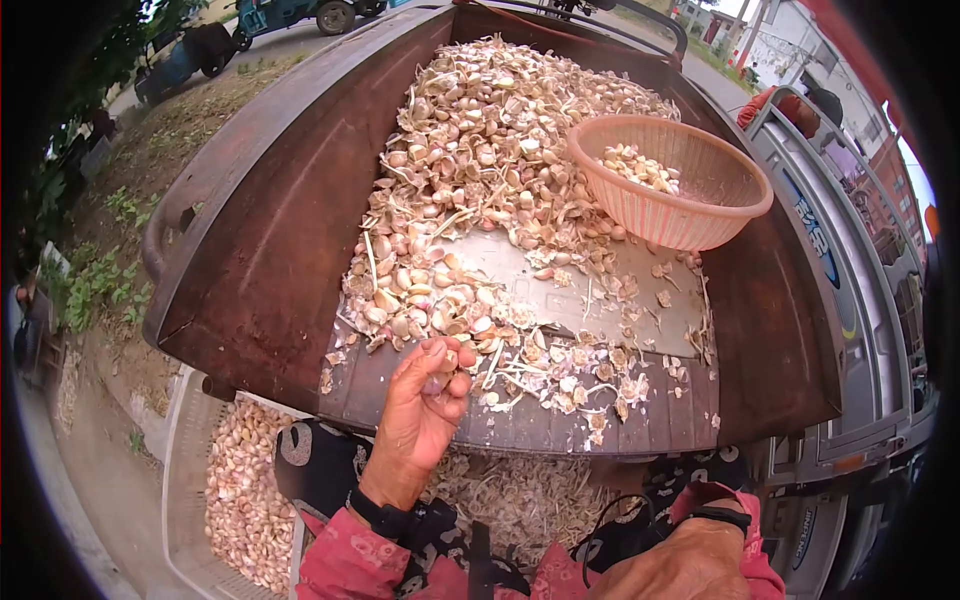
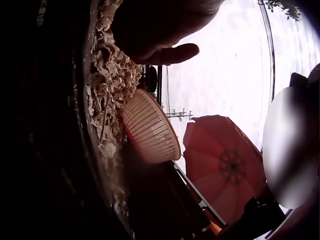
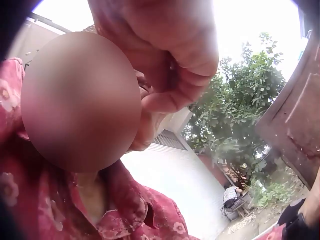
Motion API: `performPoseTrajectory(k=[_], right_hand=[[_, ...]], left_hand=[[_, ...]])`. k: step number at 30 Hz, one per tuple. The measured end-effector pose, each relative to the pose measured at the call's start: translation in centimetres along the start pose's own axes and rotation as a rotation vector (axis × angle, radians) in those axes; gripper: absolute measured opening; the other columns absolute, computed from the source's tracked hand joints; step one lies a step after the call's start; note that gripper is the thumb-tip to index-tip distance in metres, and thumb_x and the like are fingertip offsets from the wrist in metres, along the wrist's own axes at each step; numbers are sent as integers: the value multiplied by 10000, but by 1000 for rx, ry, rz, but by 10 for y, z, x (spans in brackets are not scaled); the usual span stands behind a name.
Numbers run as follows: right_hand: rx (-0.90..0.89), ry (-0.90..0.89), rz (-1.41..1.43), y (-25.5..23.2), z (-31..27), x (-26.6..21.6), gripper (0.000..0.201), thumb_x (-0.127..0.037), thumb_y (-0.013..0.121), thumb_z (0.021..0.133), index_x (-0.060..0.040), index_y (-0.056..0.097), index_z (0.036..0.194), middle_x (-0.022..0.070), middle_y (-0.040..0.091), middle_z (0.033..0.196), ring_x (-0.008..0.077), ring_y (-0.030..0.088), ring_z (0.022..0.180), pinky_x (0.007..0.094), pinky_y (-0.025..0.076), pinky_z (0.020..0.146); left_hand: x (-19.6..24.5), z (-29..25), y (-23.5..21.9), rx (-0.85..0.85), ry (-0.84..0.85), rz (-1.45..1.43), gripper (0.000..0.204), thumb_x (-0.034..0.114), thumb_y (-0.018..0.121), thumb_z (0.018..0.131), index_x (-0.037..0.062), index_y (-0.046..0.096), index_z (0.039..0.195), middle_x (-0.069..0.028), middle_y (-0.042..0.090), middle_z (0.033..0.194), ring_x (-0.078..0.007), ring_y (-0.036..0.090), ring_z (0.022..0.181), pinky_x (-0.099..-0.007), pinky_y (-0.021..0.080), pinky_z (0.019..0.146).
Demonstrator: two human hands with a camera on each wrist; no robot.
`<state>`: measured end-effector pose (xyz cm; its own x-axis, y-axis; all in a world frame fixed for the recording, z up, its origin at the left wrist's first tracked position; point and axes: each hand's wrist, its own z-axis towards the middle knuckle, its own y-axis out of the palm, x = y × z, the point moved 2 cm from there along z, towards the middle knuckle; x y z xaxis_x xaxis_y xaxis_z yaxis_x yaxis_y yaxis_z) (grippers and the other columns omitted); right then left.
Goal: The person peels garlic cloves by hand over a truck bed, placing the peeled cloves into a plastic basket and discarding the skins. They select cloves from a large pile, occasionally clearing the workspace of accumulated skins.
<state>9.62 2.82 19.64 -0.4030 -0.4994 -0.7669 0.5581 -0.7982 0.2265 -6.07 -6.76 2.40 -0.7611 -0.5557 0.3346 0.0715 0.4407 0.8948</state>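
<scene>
My left hand is over the near edge of the metal cart bed, its fingers curled around garlic cloves. In the left wrist view this hand is dark, with the thumb sticking out. Loose garlic cloves and dry skins lie heaped just beyond it. My right hand is raised close to my body at the bottom of the head view. The right wrist view shows that hand beside the blurred head area, fingers bent inward, with no object visible in them.
A pink plastic basket with some pale cloves sits at the right of the heap. High rusty walls flank the cart bed. Below left stands a white crate of cloves. Shed skins lie beneath the cart's edge. A red umbrella spreads overhead.
</scene>
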Motion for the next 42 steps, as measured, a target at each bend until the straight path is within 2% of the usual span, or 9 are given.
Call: performPoseTrajectory(k=[13, 16, 22, 24, 29, 36, 38, 40, 42], right_hand=[[45, -210, -220, -2, 3, -11, 182, 11, 641, 880, 131, 644, 1018, 250, 661, 967, 320, 685, 780, 339, 555, 632], [108, 176, -666, -42, 0, 5, 220, -2, 662, 860, 26, 633, 1076, 127, 657, 933, 283, 675, 828, 327, 548, 706], [148, 254, -1196, -107, -22, 78, 425, 1, 676, 823, -9, 599, 1241, 146, 680, 1119, 308, 685, 960, 349, 559, 819], [147, 231, -1183, -113, -26, 83, 432, -11, 656, 859, -36, 588, 1284, 151, 678, 1124, 267, 695, 921, 327, 572, 768], [477, 520, -857, -123, -36, 86, 358, -121, 585, 971, -61, 574, 1324, 128, 686, 1091, 117, 607, 600, 250, 515, 509], [608, 516, -775, -120, -46, 101, 358, -172, 550, 1002, -92, 571, 1350, 144, 666, 1197, 81, 618, 656, 211, 508, 514], [594, 479, -767, -128, -49, 109, 363, -199, 545, 1006, -74, 569, 1346, 159, 623, 1279, 86, 632, 688, 214, 515, 527], [285, 261, -1028, -139, -47, 110, 366, -219, 538, 1011, -60, 570, 1339, 167, 567, 1359, 87, 641, 693, 213, 519, 537], [593, 648, -711, -140, -29, 82, 349, -220, 564, 998, -30, 599, 1290, 137, 669, 1093, 117, 636, 638, 244, 517, 549]], left_hand=[[1, 0, -3, -10, 28, 38, 152, 156, 562, 975, 37, 603, 1059, -110, 656, 945, -128, 594, 709, -211, 480, 532], [-8, 4, -1, -69, -47, 57, 281, 275, 484, 1019, 19, 582, 1082, -127, 661, 978, -182, 651, 816, -270, 549, 672], [-30, 16, -1, -218, -210, -83, 348, 355, 412, 1037, 52, 577, 1086, -85, 657, 1006, -206, 653, 871, -361, 553, 761], [-36, 18, -2, 16, -129, 17, 370, 361, 383, 1043, 53, 573, 1123, -62, 655, 998, -189, 651, 832, -342, 549, 695], [-30, 7, 4, -25, -74, 198, 210, 255, 536, 1007, 68, 590, 1086, -29, 641, 916, -88, 611, 741, -188, 451, 529], [-35, -3, 18, -100, -108, 241, 185, 222, 590, 986, 54, 607, 1062, 8, 602, 855, -47, 551, 682, -156, 389, 462], [-35, -2, 16, -89, -119, 214, 183, 219, 590, 986, 52, 608, 1057, 1, 603, 856, -47, 545, 675, -157, 382, 458], [-35, -1, 13, -55, -87, 173, 162, 205, 594, 982, 56, 612, 1045, -5, 603, 855, -43, 526, 666, -157, 373, 451], [-25, -7, 19, -64, -78, 215, 156, 197, 600, 978, 54, 611, 1041, -14, 605, 858, -39, 517, 650, -155, 371, 451]])
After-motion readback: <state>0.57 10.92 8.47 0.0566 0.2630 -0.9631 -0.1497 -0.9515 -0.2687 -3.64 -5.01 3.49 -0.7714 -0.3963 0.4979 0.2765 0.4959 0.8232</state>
